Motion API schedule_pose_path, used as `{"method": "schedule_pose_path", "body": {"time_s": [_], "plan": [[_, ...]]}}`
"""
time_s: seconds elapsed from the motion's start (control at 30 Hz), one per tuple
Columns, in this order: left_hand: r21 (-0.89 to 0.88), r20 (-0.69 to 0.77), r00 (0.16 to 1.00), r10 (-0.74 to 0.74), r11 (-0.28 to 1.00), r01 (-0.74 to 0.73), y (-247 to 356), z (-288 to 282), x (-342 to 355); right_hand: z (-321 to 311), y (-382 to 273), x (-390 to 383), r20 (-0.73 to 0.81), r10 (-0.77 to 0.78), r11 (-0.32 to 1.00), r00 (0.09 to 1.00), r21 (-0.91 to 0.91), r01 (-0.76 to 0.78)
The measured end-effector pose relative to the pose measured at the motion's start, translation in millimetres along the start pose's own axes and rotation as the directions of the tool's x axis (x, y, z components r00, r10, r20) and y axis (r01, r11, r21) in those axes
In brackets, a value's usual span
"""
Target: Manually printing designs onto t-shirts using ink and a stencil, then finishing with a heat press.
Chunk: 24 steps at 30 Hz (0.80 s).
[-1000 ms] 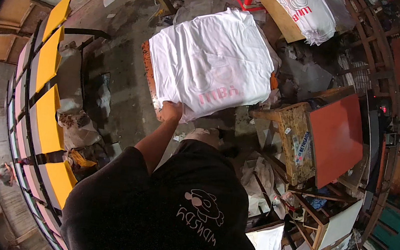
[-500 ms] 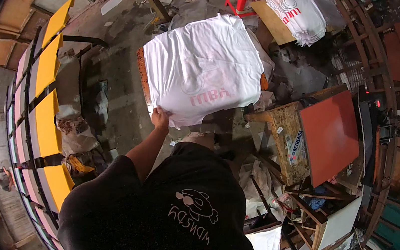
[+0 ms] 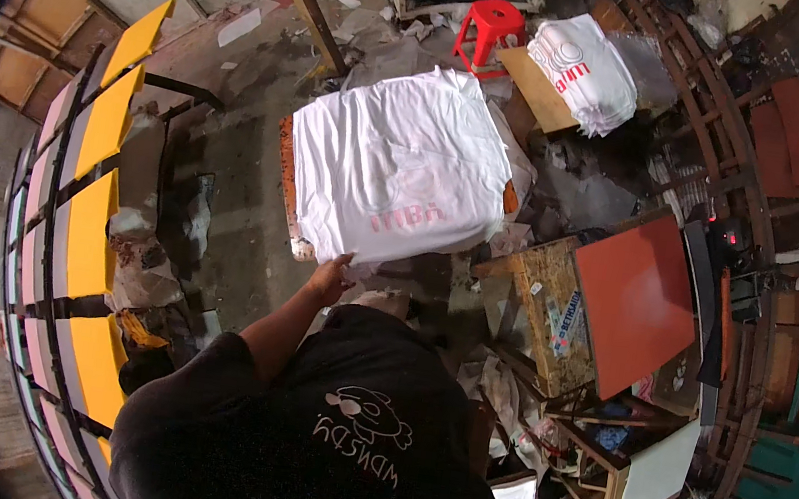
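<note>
A white T-shirt point(image 3: 402, 154) with a faint reddish print lies spread and wrinkled over a stack on an orange-brown board point(image 3: 287, 159) in front of me. My left hand point(image 3: 330, 279) is at its near edge, with the fingers closed on the cloth at the hem; part of the grip is hidden. Some fabric hangs below the front edge beside this hand. My right hand is out of sight; only a bit of the right arm shows beside my dark shirt.
Yellow panels point(image 3: 94, 235) hang on a dark rack at left. A red stool point(image 3: 489, 37) and a pile of printed white shirts point(image 3: 584, 72) stand at the far right. Nearer right is a wooden stand with a red board point(image 3: 632, 305). A wooden post point(image 3: 303, 0) rises behind.
My left hand has shifted a little right along the near hem, still on the cloth. The view has tilted, so more of the far wall shows.
</note>
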<state>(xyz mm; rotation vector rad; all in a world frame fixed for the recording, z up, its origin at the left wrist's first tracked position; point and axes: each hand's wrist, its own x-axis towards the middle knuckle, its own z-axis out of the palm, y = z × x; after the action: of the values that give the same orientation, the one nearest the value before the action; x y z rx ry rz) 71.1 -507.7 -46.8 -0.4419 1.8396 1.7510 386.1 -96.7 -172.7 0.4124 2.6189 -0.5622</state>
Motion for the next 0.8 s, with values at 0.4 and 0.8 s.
{"method": "schedule_pose_path", "body": {"time_s": [0.4,0.8], "plan": [[-0.857,0.075,0.995,0.064,0.515,0.031,120.4,17.4,-51.7,-166.5,-311.1,170.0,0.402,-0.769,0.014,0.496,0.788,-0.616],[-0.752,0.176,0.984,-0.003,0.645,0.136,162.5,-58.2,-33.0,-224.9,-311.1,346.3,0.107,-0.088,-0.461,0.99,0.877,-0.136]]}}
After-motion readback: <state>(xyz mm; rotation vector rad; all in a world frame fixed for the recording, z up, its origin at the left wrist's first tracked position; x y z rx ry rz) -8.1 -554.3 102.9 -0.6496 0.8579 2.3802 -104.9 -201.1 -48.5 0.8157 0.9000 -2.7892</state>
